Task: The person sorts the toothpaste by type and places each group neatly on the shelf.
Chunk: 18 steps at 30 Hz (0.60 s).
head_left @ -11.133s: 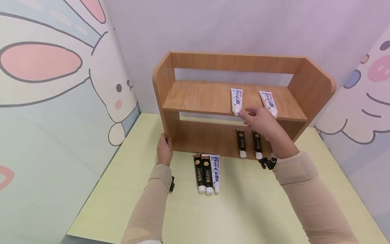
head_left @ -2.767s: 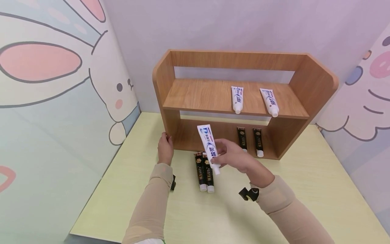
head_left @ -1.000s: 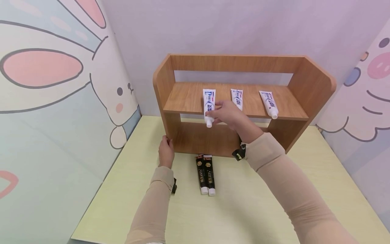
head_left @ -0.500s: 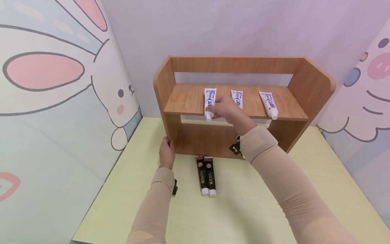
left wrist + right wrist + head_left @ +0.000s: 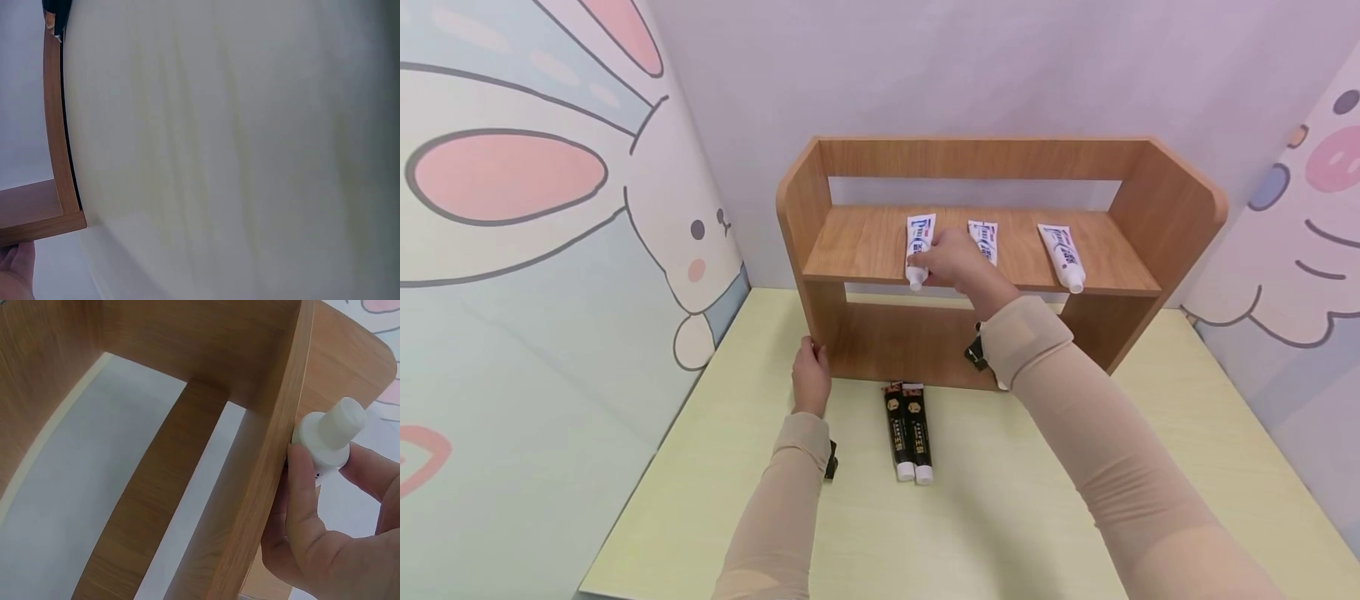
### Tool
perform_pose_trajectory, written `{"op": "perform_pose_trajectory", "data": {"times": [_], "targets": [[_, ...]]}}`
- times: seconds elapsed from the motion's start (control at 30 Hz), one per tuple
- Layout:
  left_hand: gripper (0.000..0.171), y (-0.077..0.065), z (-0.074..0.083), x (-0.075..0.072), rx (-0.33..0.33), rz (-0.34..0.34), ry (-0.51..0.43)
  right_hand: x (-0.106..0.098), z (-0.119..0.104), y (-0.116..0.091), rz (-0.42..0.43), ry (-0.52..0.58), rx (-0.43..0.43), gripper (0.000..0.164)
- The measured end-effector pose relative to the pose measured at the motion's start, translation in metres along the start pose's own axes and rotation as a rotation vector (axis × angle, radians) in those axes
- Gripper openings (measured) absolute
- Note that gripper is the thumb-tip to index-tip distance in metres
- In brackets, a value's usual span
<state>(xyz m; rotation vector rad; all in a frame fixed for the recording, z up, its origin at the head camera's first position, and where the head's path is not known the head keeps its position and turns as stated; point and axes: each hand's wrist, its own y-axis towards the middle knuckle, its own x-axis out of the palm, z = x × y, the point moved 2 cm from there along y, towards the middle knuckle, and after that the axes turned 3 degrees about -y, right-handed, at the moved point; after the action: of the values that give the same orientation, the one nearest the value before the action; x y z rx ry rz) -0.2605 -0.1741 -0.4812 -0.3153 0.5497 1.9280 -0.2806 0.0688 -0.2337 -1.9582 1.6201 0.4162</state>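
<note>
My right hand (image 5: pixel 953 257) pinches a white-and-blue toothpaste tube (image 5: pixel 920 246) near its cap, at the front of the upper board of a wooden shelf (image 5: pixel 872 242). In the right wrist view, the tube's white cap (image 5: pixel 331 430) sticks out past the board's front edge, with thumb and fingers on either side. Two more white toothpaste tubes lie on that board; the nearer (image 5: pixel 985 240) is partly behind my right hand, the other (image 5: pixel 1063 257) further right. My left hand (image 5: pixel 811 377) grips the lower front edge of the shelf's left side panel (image 5: pixel 805 250).
Two black toothpaste tubes (image 5: pixel 898 433) with white caps lie side by side on the pale yellow table (image 5: pixel 880 533), in front of the shelf. My right forearm hides the right part of the lower board (image 5: pixel 887 342). Walls with cartoon animals stand on both sides.
The white toothpaste tube was lifted from beside the black ones and carried to the upper board. Over the last second my right hand slid it slightly further back. My left hand stayed on the panel.
</note>
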Motion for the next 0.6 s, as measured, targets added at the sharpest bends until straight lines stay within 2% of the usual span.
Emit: {"op": "perform_pose_trajectory", "data": {"times": [0.43,0.6], "targets": [[0.018,-0.0014,0.0001,0.0003,0.009,0.014,0.008,0.0028,-0.0004,0.0002,0.032,-0.092,-0.02,0.026],[0.017,0.0003,-0.0016,0.0014,0.007,0.015,0.009,0.0026,0.0021,-0.0007,0.035,-0.054,-0.023,0.03]]}}
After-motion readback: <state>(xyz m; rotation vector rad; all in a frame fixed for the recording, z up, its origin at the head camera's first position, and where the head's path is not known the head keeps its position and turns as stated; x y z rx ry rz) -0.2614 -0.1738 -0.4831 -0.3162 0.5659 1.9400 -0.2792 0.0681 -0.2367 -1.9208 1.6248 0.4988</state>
